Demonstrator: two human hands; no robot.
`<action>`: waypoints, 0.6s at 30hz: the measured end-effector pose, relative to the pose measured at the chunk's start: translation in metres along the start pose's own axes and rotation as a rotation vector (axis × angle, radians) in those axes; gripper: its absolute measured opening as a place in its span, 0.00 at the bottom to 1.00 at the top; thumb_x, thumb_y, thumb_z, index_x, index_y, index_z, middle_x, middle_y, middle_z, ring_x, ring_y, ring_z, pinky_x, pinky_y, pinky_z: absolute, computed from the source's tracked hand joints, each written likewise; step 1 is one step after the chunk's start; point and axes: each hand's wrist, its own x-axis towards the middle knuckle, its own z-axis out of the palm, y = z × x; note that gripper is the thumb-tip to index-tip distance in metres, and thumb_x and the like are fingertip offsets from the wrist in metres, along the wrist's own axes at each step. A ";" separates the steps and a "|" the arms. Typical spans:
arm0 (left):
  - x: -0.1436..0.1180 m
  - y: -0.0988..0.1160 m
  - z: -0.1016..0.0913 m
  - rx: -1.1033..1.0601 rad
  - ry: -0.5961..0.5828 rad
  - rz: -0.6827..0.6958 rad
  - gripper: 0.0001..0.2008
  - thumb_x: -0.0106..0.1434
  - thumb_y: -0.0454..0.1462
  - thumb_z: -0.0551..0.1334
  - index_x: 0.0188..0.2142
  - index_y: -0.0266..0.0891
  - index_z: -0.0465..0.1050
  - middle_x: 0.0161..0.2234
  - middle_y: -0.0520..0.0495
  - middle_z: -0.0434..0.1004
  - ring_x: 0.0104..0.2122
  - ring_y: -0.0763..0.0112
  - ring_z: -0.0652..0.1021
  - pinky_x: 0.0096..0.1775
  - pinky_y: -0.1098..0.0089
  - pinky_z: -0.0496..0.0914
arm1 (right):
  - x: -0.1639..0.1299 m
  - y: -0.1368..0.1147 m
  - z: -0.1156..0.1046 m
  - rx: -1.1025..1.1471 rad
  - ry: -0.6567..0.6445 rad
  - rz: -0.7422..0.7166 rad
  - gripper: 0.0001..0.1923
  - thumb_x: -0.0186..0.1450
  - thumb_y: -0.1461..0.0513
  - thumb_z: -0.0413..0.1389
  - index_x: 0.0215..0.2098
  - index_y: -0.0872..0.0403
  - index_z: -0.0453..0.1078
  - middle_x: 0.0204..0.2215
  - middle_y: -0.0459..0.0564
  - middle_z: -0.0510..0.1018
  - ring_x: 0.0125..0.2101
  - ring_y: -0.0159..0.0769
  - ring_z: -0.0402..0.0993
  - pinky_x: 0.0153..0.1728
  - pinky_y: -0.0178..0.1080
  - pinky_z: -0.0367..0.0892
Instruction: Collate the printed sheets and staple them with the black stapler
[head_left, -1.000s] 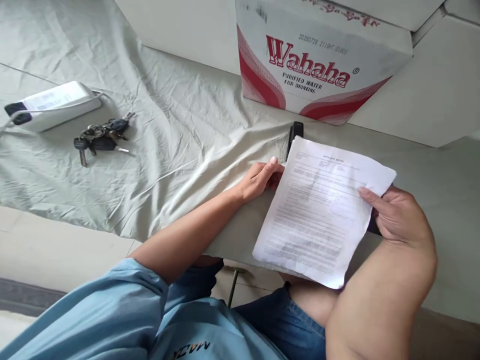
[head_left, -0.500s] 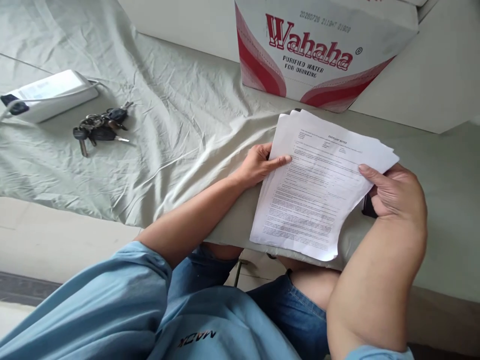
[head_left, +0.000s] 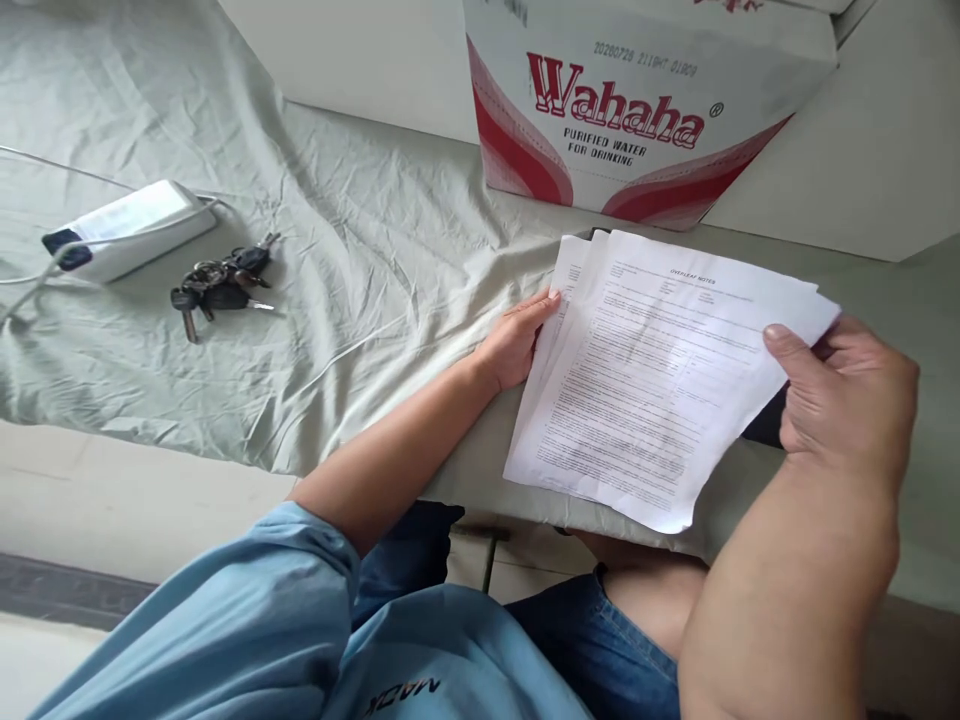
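Now the printed sheets [head_left: 645, 400] sit at three o'clock in the view, above the near part of the cloth-covered tabletop [head_left: 390, 270], fanned into several layers along their nine-o'clock side; one second ago a single page showed. Taking the sheets as the dial's centre, the right hand [head_left: 844, 390] is at three o'clock, its grip closed on them with the thumb over the top page; it has moved farther out toward three o'clock since half a second ago. The left hand [head_left: 517, 345] is past nine o'clock, its thumb tip back at the rear sheets' edge instead of lying across the page; its other fingers are partly hidden, so I cannot tell whether that grip is closed. A dark object [head_left: 766, 418] shows between sheets and right hand. The Wahaha box [head_left: 615, 110] stands at twelve o'clock; keys [head_left: 217, 280] and a white block [head_left: 135, 230] lie toward half past nine.
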 end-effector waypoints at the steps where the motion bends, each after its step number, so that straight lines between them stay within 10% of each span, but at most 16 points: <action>1: 0.000 0.001 0.000 -0.012 -0.006 -0.024 0.28 0.76 0.55 0.69 0.66 0.42 0.78 0.48 0.39 0.92 0.52 0.50 0.91 0.53 0.53 0.88 | 0.000 0.001 0.003 0.012 0.038 -0.020 0.17 0.56 0.53 0.76 0.42 0.51 0.88 0.39 0.48 0.90 0.45 0.48 0.89 0.57 0.55 0.84; 10: 0.001 0.001 -0.005 -0.050 -0.090 -0.132 0.28 0.76 0.57 0.69 0.62 0.41 0.79 0.49 0.36 0.92 0.57 0.43 0.91 0.58 0.46 0.88 | 0.005 0.013 0.026 0.158 0.025 0.060 0.18 0.50 0.53 0.80 0.37 0.47 0.89 0.37 0.45 0.89 0.42 0.46 0.87 0.65 0.62 0.80; 18: -0.003 0.002 -0.005 -0.148 -0.051 -0.221 0.28 0.78 0.59 0.65 0.58 0.39 0.82 0.45 0.35 0.92 0.57 0.43 0.91 0.58 0.47 0.88 | 0.011 0.009 0.037 0.125 0.066 0.159 0.17 0.49 0.53 0.80 0.34 0.50 0.89 0.31 0.44 0.83 0.34 0.39 0.80 0.47 0.51 0.84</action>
